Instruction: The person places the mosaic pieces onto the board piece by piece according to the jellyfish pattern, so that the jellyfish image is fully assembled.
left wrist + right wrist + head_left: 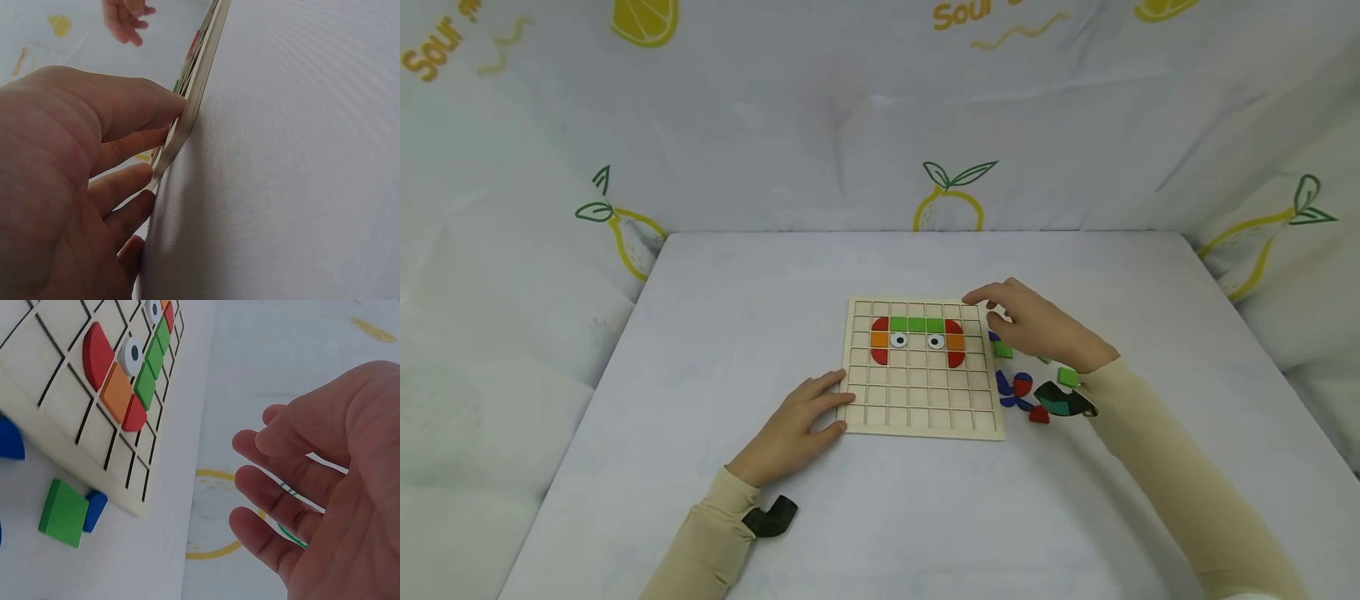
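A square wooden grid board (928, 400) lies on the table. My left hand (793, 429) rests at its left edge, fingers spread; in the left wrist view the thumb touches the board's side (199, 94). Set in the grid are a row of green squares (916, 323), two orange squares (955, 342), several red rounded pieces (880, 357) and two eye discs (898, 340). Over the board's far right corner hovers my right hand (1037, 321), fingers loosely bent. The right wrist view shows nothing held in this hand (331, 456).
Loose pieces lie right of the board, partly under the right forearm: a green square (1067, 377), a red piece (1039, 414) and several blue pieces (1004, 384). Another green block (64, 512) sits close to the board's edge. A lemon-print cloth (835, 125) hangs behind the table.
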Tool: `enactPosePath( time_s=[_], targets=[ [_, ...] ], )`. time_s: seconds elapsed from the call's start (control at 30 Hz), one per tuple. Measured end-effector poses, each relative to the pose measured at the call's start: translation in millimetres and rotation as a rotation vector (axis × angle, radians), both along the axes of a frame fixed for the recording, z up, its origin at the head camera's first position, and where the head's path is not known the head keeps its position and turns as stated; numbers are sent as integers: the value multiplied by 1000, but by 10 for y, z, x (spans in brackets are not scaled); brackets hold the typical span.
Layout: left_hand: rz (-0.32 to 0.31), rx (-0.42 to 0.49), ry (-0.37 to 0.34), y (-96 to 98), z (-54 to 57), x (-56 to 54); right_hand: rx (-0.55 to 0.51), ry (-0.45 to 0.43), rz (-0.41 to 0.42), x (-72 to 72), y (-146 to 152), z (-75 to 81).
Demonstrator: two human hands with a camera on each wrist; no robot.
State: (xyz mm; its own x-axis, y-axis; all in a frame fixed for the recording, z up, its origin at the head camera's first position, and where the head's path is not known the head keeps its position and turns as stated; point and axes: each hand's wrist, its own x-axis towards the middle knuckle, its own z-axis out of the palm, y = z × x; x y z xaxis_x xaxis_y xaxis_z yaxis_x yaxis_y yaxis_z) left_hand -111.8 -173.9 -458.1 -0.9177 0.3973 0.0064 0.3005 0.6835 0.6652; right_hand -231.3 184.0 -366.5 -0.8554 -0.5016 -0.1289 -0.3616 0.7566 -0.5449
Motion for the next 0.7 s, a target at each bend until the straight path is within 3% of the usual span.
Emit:
enactPosePath(
  time_s=[0.27, 0.7],
  targets=[
    [-1, 5, 8, -3, -12, -2, 56, 21, -53, 22, 223, -39],
    [-10, 12, 22, -9, -24, -5, 243, -9, -111, -7, 309, -318]
  ],
)
